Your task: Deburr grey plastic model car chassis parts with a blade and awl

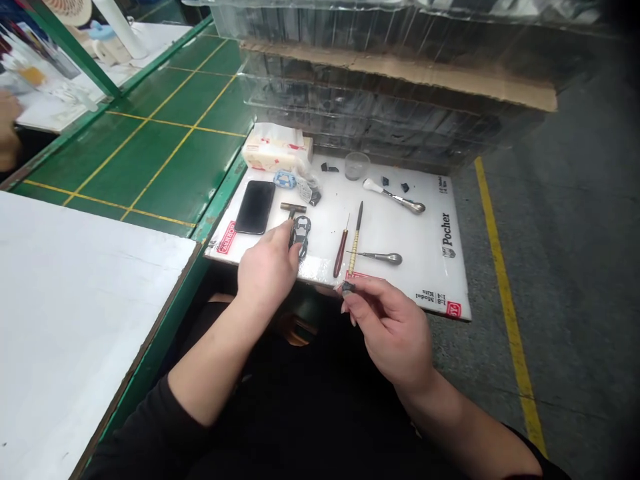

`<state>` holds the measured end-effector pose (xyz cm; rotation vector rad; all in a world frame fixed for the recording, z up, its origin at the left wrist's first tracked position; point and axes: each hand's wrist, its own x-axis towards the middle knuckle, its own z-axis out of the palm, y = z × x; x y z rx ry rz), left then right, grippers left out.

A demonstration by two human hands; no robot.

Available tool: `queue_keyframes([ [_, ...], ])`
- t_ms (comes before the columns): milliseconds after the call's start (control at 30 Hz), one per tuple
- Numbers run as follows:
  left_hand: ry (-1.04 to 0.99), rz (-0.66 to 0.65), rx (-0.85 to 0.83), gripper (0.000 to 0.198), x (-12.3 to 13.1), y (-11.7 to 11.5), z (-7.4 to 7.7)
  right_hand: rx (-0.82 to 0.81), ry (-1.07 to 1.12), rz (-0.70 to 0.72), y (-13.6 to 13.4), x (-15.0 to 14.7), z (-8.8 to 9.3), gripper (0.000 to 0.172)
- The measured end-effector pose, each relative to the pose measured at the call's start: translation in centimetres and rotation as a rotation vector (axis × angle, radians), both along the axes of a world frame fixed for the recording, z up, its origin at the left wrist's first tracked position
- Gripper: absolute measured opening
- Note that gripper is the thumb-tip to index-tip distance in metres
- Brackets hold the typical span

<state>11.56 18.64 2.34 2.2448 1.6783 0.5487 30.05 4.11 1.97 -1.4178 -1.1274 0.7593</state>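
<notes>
My left hand (267, 263) is at the board's front left, thumb and index finger closed at the edge of a flat dark car-shaped frame (302, 230) with cut-out openings. Just beyond those fingers lies a small T-shaped hammer (293, 207) with a brass-coloured head; its handle is partly hidden by the hand. In front of the board's edge, my right hand (393, 327) pinches a small dark part (347, 287) between thumb and fingertips. Closest to it on the board are a red-handled needle tool (341, 255), a yellow-banded file (355, 243) and a metal-handled awl (383, 258).
The white printed board (425, 267) also carries a phone (255, 207), a tissue box (275, 152), a blue-white item (285, 179), a plastic bag (307, 187), a clear cup (357, 167), a white-and-metal tool (395, 195) and black scraps. Stacked clear trays (400, 113) rise behind.
</notes>
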Motion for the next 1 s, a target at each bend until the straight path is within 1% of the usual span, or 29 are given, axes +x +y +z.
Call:
queue_keyframes([
  [67,-0.269,-0.054,0.026,0.032,-1.6,-2.2,1.5,0.108,-0.105,0.025,-0.3,-0.2,0.6,0.014],
  [100,-0.442,-0.107,-0.046,0.025,-2.4,-3.4,2.3,0.159,-0.144,0.055,-0.4,-0.3,1.0,0.017],
  [167,-0.791,-0.220,-0.323,0.022,-3.6,-5.7,3.8,0.244,-0.199,0.133,-0.4,-0.5,1.7,0.024],
  [200,-0.925,-0.254,-0.426,0.022,-4.0,-6.7,4.3,0.271,-0.216,0.171,-0.4,-0.7,2.0,0.027],
  [233,-1.017,-0.267,-0.496,0.021,-4.3,-7.4,4.7,0.289,-0.227,0.200,-0.4,-0.9,2.2,0.029],
  [267,-1.074,-0.267,-0.528,0.020,-4.5,-8.1,4.9,0.300,-0.234,0.220,-0.4,-1.2,2.4,0.031],
  [333,-1.106,-0.239,-0.513,0.018,-4.8,-8.9,4.9,0.316,-0.237,0.236,-0.5,-1.7,2.6,0.032],
  [467,-1.084,-0.183,-0.454,0.016,-5.4,-9.8,4.4,0.331,-0.232,0.263,-0.8,-2.8,3.0,0.032],
  [633,-1.084,-0.161,-0.417,0.012,-6.4,-10.9,4.4,0.314,-0.245,0.288,-1.4,-3.6,3.7,0.030],
  [867,-1.097,-0.138,-0.403,0.010,-7.5,-11.8,4.3,0.288,-0.324,0.316,-1.9,-4.6,4.1,0.025],
  [1000,-1.130,-0.124,-0.420,0.008,-8.0,-12.0,4.3,0.309,-0.333,0.321,-2.0,-5.2,4.1,0.026],
])
